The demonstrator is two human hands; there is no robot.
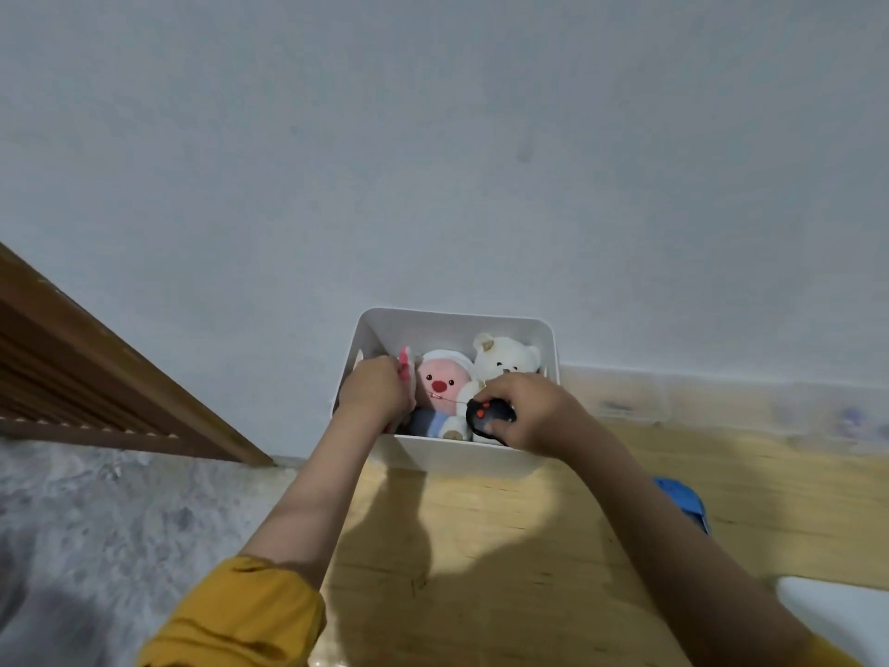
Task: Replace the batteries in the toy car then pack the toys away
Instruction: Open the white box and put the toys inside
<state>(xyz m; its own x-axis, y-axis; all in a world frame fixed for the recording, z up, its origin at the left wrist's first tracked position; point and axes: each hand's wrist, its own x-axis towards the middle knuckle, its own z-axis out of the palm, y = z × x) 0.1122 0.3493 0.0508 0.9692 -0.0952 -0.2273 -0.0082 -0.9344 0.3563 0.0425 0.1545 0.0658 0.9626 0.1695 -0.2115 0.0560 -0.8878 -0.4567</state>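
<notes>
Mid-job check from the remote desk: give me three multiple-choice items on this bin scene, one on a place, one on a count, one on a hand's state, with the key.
1. Where does the white bin stand?
A. against the wall
B. on a shelf
C. mid-floor

2. How many plush toy faces show in the bin?
A. none
B. two
C. five

3. What is the right hand doing?
A. hanging empty
B. lying flat on the floor
C. gripping a black remote

Key:
1 A, its far rim meets the wall.
2 B, the pink plush and the white bear.
3 C, fingers curl round the black remote with orange buttons.
</notes>
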